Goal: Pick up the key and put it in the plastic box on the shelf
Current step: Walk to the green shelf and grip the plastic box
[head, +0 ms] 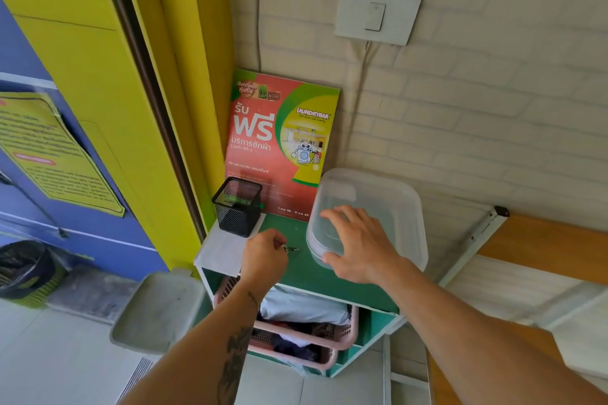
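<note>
While the left hand (265, 256) pinches the key (292, 249), the right hand (358, 243) rests spread on the plastic box (394, 207).

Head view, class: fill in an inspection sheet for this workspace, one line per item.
Surface: green shelf top, white sheet at its left end.
Job's things: key pinched in the left hand; plastic box, clear, lid on.
Clutter: black mesh cup; laundry poster against the wall; pink baskets below.
Grippers: right hand spread on the box lid.
Cables: cord under the wall switch.
Surroundings: brick-pattern wall, yellow door frame.
</note>
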